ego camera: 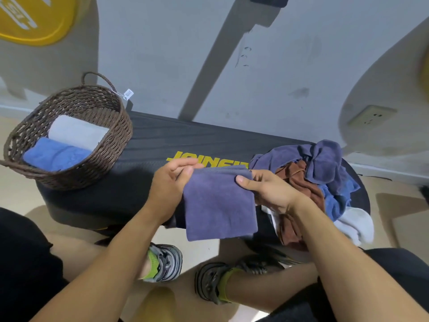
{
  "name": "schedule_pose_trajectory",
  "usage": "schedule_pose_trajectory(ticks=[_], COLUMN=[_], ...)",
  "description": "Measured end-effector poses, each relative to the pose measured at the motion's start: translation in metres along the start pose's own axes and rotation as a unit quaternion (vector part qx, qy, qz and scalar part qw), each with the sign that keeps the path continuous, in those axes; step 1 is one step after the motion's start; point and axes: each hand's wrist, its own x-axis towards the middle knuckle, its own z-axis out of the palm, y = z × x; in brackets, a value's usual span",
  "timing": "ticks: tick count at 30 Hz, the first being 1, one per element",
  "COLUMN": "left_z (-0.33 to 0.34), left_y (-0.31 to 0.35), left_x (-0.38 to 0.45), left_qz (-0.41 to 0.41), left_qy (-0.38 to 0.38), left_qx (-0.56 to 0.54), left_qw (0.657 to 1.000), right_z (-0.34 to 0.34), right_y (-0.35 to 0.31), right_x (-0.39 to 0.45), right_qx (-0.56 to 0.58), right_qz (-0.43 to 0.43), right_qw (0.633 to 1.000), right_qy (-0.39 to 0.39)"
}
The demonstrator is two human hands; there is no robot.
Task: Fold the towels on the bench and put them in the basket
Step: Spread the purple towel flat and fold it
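**Folded purple towel held over bench, two towels in basket**

Nearest the camera: two bare forearms reaching forward over grey sneakers (166,262) worn with lime-green socks. Between the hands hangs a folded, roughly square purple-blue terry towel (219,205), held in front of the near edge of the black padded bench (148,145) with yellow lettering.

Left hand (170,182): fingers curled round the towel's upper left corner, pinching the folded edge. Right hand (267,189): thumb laid on the front face near the upper right corner, fingers behind the cloth, gripping it.

Container: dark brown woven wicker basket (116,135) with loop handle and a paper tag, sitting on the left end of the bench. Inside it, two folded towels side by side and touching: a pale grey rolled towel (77,131) toward the far side, a bright blue folded towel (55,154) toward the near side.

Right end of bench: loose heap of unfolded towels (325,170), dark blue on top, rust-brown beneath, lighter blue and a white one hanging over the near edge
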Motion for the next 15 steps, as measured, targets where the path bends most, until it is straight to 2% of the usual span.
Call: schedule_pose_trajectory(ticks=[1,3,5,6,8,10,12,15], left_z=[0.003,0.006,0.005,0.003,0.003,0.004,0.005,0.004], left_y=[-0.009,-0.027,-0.048,-0.059,-0.074,-0.079,-0.078,-0.078], left_x=[0.001,0.002,-0.001,-0.003,-0.008,-0.008,-0.004,-0.002], left_qz=[-0.036,-0.159,-0.274,-0.301,-0.288,-0.234,-0.174,-0.135], left_qy=[0.011,0.007,-0.012,-0.01,0.019,0.046,0.05,0.043], left_qx=[-0.033,-0.092,-0.071,-0.048,-0.019,0.016,0.062,0.119], left_qw=[0.999,0.983,0.959,0.953,0.957,0.971,0.981,0.983], right_z=[0.001,0.006,0.011,0.013,0.013,0.012,0.012,0.01], right_y=[0.006,0.022,0.04,0.047,0.055,0.056,0.055,0.056], right_x=[0.006,0.019,0.028,0.031,0.035,0.039,0.04,0.042], right_qx=[0.02,0.023,0.011,0.005,0.003,-0.006,-0.059,-0.119], right_qz=[0.021,0.054,0.088,0.099,0.098,0.066,0.031,0.041], right_qw=[0.999,0.994,0.984,0.981,0.976,0.974,0.964,0.94], right_qy=[0.021,0.093,0.153,0.169,0.193,0.218,0.257,0.317])
